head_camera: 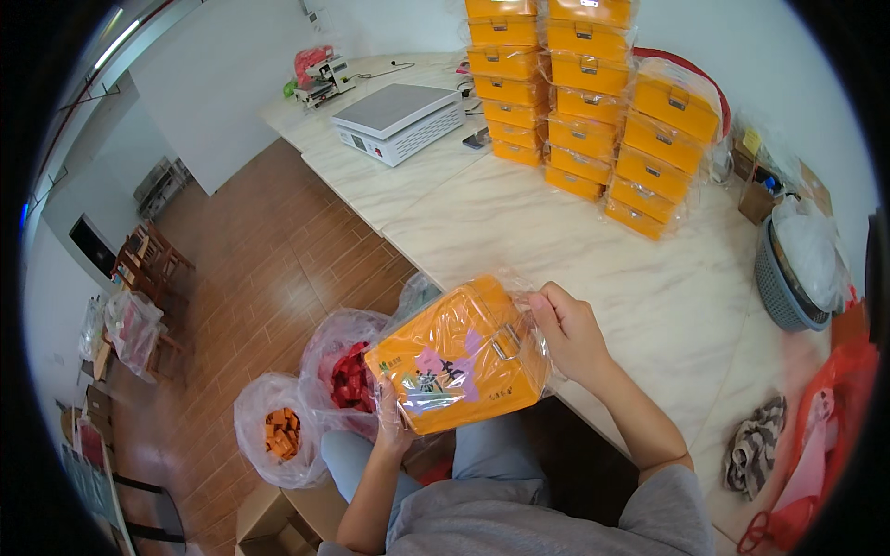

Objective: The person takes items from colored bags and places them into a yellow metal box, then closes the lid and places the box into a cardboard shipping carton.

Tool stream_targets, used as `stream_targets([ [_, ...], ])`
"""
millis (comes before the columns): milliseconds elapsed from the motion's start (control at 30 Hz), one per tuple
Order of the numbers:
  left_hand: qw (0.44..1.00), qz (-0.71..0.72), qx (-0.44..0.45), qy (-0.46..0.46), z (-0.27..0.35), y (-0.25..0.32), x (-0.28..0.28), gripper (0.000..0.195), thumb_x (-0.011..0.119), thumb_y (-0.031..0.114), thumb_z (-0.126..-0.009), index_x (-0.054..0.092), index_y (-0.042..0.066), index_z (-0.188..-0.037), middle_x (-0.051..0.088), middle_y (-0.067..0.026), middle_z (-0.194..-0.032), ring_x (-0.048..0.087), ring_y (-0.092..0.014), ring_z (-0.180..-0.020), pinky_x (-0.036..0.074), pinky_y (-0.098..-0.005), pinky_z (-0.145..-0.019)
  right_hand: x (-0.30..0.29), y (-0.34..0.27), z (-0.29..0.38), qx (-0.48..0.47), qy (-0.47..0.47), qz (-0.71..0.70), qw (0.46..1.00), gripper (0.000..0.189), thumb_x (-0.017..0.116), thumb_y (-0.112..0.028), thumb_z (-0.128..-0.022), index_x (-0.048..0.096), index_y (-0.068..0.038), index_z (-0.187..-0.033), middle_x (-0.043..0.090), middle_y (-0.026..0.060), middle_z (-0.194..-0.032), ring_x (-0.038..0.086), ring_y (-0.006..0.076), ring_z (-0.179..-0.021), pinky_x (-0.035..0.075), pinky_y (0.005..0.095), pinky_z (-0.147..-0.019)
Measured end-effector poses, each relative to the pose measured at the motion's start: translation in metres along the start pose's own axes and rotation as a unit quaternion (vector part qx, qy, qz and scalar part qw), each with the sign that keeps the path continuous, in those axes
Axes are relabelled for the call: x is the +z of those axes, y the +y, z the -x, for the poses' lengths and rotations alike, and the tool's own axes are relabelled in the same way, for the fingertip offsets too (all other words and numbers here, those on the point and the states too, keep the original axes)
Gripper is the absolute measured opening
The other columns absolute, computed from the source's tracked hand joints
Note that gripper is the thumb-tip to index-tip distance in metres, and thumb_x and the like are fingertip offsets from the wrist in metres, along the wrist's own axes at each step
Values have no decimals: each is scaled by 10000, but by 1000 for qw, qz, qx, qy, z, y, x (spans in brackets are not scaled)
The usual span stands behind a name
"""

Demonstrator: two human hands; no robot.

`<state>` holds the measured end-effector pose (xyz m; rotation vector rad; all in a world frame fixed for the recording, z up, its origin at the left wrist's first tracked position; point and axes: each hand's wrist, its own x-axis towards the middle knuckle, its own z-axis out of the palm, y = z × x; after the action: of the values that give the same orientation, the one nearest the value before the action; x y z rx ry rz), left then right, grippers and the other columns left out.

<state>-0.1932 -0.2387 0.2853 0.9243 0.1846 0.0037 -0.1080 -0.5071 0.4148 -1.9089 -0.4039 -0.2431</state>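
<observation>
An orange box (452, 368) with a metal clasp, a pink and purple pattern and dark writing is held tilted above my lap, inside a clear plastic bag. My left hand (393, 417) supports its lower left side, partly behind the plastic. At the upper right edge, my right hand (567, 326) pinches the bag's loose film near the clasp side. Farther back on the marble-patterned table (445, 201), several similar orange boxes (580, 101) in clear plastic are stacked in columns.
A white device with a flat grey plate (400, 121) and a sealing machine (323, 80) occupy the table's far end. At right lie a grey basket (782, 278) and a striped cloth (754, 445). Bags of red packets (351, 375) and orange packets (282, 432) stand left of my legs, near a cardboard box (268, 518).
</observation>
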Motion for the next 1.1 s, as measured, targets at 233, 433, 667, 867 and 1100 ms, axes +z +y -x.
stream_targets([
  [233,999,-9,37,-10,7,-8,11,578,430,498,-960,339,136,-1401,511,-67,-1309,539,-247,-1165,462,-445,-974,-3,-13,11,-86,70,36,993,191,524,-148,-953,518,-16,-815,626,135,-653,611,280,-533,456,325,-494],
  [433,1000,-4,21,-5,4,-18,6,619,396,558,-948,367,115,-1379,514,-96,-1314,551,-284,-1156,469,-486,-961,-16,-28,17,-101,74,-27,992,214,489,-152,-975,513,-9,-818,666,114,-705,651,216,-590,493,302,-522],
  [667,998,47,-14,37,12,-24,-27,636,363,571,-952,408,76,-1350,548,-126,-1268,569,-286,-1123,480,-457,-938,-48,-33,2,-8,127,-128,984,256,430,-158,-997,478,5,-807,591,101,-614,610,175,-555,491,270,-543],
  [867,986,-20,106,126,7,26,-58,623,408,542,-955,393,69,-1360,516,-103,-1307,538,-244,-1158,447,-386,-971,-74,85,-38,126,198,291,928,285,434,-251,-988,527,-27,-839,623,188,-656,633,318,-601,499,416,-567],
  [1100,981,-6,152,124,-25,104,13,597,413,514,-964,380,87,-1380,498,-77,-1343,508,-228,-1202,420,-389,-1006,-42,151,-33,201,167,485,835,261,446,-263,-968,541,-34,-886,658,164,-681,668,320,-638,524,422,-578],
])
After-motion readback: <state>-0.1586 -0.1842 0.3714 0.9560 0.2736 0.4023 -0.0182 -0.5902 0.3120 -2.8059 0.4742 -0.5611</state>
